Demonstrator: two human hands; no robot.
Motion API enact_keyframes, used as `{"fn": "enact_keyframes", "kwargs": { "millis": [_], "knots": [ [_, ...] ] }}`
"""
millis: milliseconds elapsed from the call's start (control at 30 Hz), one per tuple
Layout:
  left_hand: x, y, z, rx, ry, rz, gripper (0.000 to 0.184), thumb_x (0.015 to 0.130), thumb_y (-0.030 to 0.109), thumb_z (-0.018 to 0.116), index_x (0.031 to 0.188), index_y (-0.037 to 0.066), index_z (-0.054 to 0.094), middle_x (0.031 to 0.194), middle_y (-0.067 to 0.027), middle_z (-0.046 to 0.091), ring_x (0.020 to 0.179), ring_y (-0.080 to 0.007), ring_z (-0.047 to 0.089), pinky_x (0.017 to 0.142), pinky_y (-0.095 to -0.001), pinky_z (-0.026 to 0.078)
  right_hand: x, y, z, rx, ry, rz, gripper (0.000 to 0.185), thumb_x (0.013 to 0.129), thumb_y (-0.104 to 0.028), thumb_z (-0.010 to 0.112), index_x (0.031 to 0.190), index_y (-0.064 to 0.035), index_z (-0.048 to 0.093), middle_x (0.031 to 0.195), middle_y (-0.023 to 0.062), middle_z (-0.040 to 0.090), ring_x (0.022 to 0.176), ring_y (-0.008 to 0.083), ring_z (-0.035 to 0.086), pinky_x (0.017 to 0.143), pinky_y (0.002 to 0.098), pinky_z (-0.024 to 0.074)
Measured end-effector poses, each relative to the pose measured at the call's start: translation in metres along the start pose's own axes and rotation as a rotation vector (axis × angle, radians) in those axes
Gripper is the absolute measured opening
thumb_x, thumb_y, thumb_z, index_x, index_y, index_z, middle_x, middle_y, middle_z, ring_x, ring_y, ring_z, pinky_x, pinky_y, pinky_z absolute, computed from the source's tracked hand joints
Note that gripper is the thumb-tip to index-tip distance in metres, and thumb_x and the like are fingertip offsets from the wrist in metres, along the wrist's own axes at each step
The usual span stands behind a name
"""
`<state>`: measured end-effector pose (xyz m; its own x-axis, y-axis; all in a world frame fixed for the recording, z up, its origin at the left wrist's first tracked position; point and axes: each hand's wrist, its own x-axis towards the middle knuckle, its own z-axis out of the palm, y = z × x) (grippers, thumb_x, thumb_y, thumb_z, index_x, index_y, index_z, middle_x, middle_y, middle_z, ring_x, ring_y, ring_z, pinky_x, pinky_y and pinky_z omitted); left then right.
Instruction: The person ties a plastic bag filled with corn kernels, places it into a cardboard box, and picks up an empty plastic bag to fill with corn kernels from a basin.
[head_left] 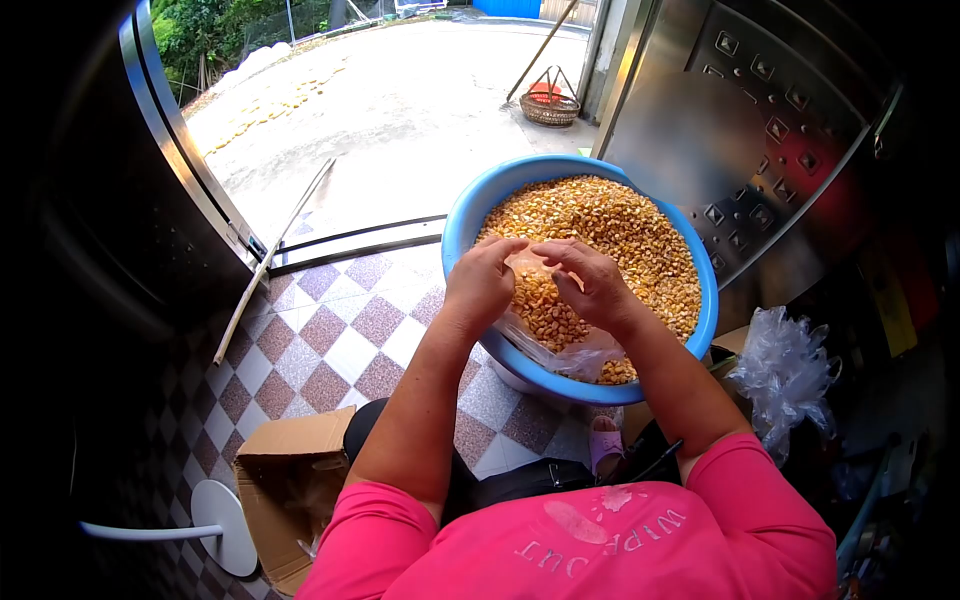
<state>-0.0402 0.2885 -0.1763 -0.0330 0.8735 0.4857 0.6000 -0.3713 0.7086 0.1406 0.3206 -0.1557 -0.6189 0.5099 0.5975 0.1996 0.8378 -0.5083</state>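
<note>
Head view: blue basin in front of the person, heaped with yellow corn kernels. Clear plastic bag lies in the near-left part of the basin, on the heap, kernels visible in and through it, loose film sagging toward the near rim. Left hand over the bag's far-left side: fingers together, thumb and index closed on the film edge. Right hand just beside it, on the bag's right: fingers bent, thumb apart from them, tips at the bag edge; can't tell if they actually grip film. Fingertips of the two hands nearly meet

Around: open cardboard box by the left arm, white round base next to it, bundle of clear bags right of the basin. Pale stick leans across the door sill, metal door behind the basin on the right, wicker basket outside on the concrete, checkered tile floor underfoot
</note>
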Motion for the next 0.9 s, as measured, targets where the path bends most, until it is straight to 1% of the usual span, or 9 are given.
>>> {"fn": "enact_keyframes", "kwargs": {
  "millis": [100, 200, 300, 367, 500, 633, 700, 733, 900],
  "knots": [
    [0.000, 0.000, 0.000, -0.004, -0.008, 0.002, 0.035, 0.075, -0.009, 0.047, 0.102, 0.004, 0.065, 0.099, -0.0128, 0.063, 0.086, -0.0273, 0.062, 0.075, -0.0328, 0.049, -0.003, 0.018, -0.012, -0.072, 0.145, 0.146, 0.032, 0.079, 0.009, 0.053, 0.107, -0.0046, 0.061, 0.094, 0.0096, 0.062, 0.082, 0.0177, 0.062, 0.070, 0.0257, 0.0497],
    [0.000, 0.001, 0.000, -0.006, -0.016, -0.023, 0.036, 0.075, -0.009, 0.046, 0.102, 0.005, 0.065, 0.098, -0.0128, 0.063, 0.083, -0.0261, 0.062, 0.073, -0.0317, 0.049, -0.013, 0.043, -0.025, -0.096, 0.212, 0.386, 0.022, 0.080, 0.001, 0.055, 0.101, -0.0020, 0.062, 0.091, 0.0146, 0.062, 0.078, 0.0234, 0.063, 0.066, 0.0309, 0.0496],
    [0.000, 0.000, 0.000, -0.006, 0.002, -0.004, 0.036, 0.074, -0.009, 0.046, 0.102, 0.005, 0.065, 0.098, -0.0125, 0.063, 0.081, -0.0248, 0.062, 0.071, -0.0306, 0.049, -0.021, 0.054, -0.034, -0.272, 0.097, 0.564, 0.021, 0.082, -0.010, 0.058, 0.101, -0.0010, 0.062, 0.089, 0.0153, 0.063, 0.077, 0.0261, 0.062, 0.069, 0.0338, 0.0490],
    [0.000, 0.000, 0.000, -0.024, -0.001, -0.007, 0.037, 0.074, -0.010, 0.046, 0.102, 0.005, 0.065, 0.097, -0.0123, 0.064, 0.080, -0.0241, 0.063, 0.070, -0.0302, 0.049, -0.023, 0.051, -0.035, -0.259, -0.287, 0.766, 0.025, 0.083, -0.018, 0.058, 0.101, -0.0014, 0.062, 0.085, 0.0158, 0.064, 0.075, 0.0286, 0.062, 0.073, 0.0357, 0.0485],
    [0.000, 0.000, 0.001, -0.041, 0.004, -0.011, 0.037, 0.074, -0.010, 0.046, 0.102, 0.005, 0.065, 0.097, -0.0121, 0.064, 0.081, -0.0234, 0.063, 0.070, -0.0297, 0.049, -0.022, 0.054, -0.026, -0.179, -0.451, 0.733, 0.018, 0.083, -0.016, 0.057, 0.095, -0.0040, 0.064, 0.083, 0.0174, 0.064, 0.075, 0.0309, 0.062, 0.068, 0.0378, 0.0481],
    [0.000, 0.000, -0.001, -0.024, -0.029, -0.037, 0.036, 0.075, -0.007, 0.048, 0.103, 0.007, 0.064, 0.100, -0.0109, 0.063, 0.087, -0.0255, 0.062, 0.076, -0.0325, 0.049, -0.033, 0.075, -0.021, -0.094, -0.417, 0.715, 0.015, 0.083, -0.014, 0.056, 0.090, -0.0041, 0.064, 0.083, 0.0174, 0.065, 0.073, 0.0299, 0.062, 0.066, 0.0386, 0.0476],
    [0.000, 0.001, -0.003, -0.017, -0.064, -0.067, 0.035, 0.076, -0.004, 0.050, 0.105, 0.009, 0.064, 0.103, -0.0098, 0.062, 0.093, -0.0274, 0.061, 0.081, -0.0352, 0.048, -0.032, 0.072, -0.023, -0.268, -0.384, 0.613, 0.014, 0.084, -0.010, 0.058, 0.096, -0.0030, 0.063, 0.076, 0.0133, 0.064, 0.066, 0.0178, 0.058, 0.064, 0.0309, 0.0467],
    [0.000, 0.002, -0.003, -0.016, -0.065, -0.071, 0.034, 0.077, -0.004, 0.050, 0.105, 0.009, 0.064, 0.103, -0.0098, 0.062, 0.093, -0.0275, 0.061, 0.081, -0.0353, 0.048, -0.030, 0.068, -0.024, -0.268, -0.384, 0.614, 0.014, 0.084, -0.010, 0.058, 0.096, -0.0030, 0.063, 0.076, 0.0133, 0.064, 0.066, 0.0178, 0.058, 0.064, 0.0309, 0.0467],
    [0.000, 0.002, -0.004, -0.020, -0.073, -0.089, 0.034, 0.077, -0.004, 0.050, 0.105, 0.010, 0.064, 0.103, -0.0101, 0.062, 0.093, -0.0279, 0.061, 0.081, -0.0356, 0.048, -0.015, 0.041, -0.028, -0.131, 0.026, 0.578, 0.010, 0.082, -0.005, 0.061, 0.092, -0.0021, 0.063, 0.079, 0.0141, 0.065, 0.072, 0.0211, 0.062, 0.066, 0.0323, 0.0484]
  ]
}}
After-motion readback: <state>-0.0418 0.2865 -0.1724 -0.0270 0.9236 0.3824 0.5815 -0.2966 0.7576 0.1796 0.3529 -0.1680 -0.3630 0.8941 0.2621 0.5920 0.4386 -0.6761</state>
